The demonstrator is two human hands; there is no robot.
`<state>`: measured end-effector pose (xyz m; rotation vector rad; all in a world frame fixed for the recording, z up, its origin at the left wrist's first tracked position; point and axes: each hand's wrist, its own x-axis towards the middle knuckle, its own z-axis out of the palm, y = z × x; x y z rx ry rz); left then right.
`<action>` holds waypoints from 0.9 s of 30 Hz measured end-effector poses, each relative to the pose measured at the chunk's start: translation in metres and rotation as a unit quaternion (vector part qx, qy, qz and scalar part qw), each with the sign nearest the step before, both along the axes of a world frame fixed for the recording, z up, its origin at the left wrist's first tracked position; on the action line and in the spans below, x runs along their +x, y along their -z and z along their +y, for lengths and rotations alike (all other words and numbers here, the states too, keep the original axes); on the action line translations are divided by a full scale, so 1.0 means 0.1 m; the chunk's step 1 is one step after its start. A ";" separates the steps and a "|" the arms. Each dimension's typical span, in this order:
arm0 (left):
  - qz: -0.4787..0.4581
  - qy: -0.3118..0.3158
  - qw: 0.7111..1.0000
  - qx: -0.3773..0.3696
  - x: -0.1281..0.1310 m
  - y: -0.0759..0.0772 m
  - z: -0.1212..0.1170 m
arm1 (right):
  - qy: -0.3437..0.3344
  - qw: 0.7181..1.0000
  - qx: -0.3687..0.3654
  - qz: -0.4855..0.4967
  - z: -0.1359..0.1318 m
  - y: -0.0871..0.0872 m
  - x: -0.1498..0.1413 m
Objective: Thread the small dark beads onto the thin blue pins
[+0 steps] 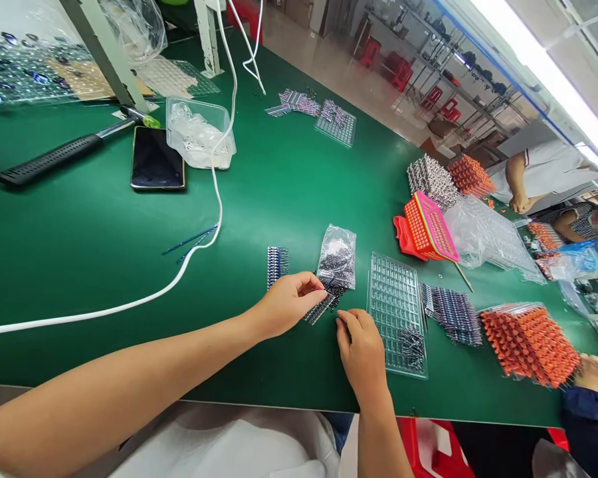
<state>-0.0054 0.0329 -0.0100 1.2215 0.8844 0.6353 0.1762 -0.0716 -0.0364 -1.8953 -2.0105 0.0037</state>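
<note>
In the head view, we see the left hand (286,304), thumb and forefinger drawn near each other, at a strip of small components (319,312); the right hand (365,348) curls beside loose black beads (337,291). We cannot tell whether either grips anything. The strip lies between the hands, nearer us than a plastic bag (337,249).

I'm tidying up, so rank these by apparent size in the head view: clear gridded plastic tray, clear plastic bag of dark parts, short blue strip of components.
Largest to smallest:
1. Gridded tray
2. Bag of dark parts
3. Blue strip
</note>
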 end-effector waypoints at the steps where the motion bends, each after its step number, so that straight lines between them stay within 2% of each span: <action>1: -0.002 0.000 1.000 -0.002 0.00 0.00 0.00 | -0.004 1.000 0.000 -0.002 0.01 0.00 -0.01; 10: -0.010 -0.009 1.000 -0.005 0.02 0.01 0.01 | -0.033 0.998 0.016 -0.060 0.08 0.04 -0.06; 18: -0.009 0.012 1.000 -0.004 0.02 0.04 -0.02 | 0.010 0.999 0.016 -0.034 0.17 0.13 -0.07; 20: -0.002 0.019 1.000 0.003 0.02 0.04 -0.02 | 0.022 1.000 0.016 0.010 0.17 0.11 -0.08; 23: -0.001 0.045 0.999 -0.003 0.02 0.01 -0.04 | 0.044 0.986 0.004 0.158 0.10 -0.01 -0.08; 27: -0.070 0.096 0.993 -0.021 0.01 -0.05 -0.13 | 0.079 0.929 0.016 0.362 -0.03 -0.19 -0.10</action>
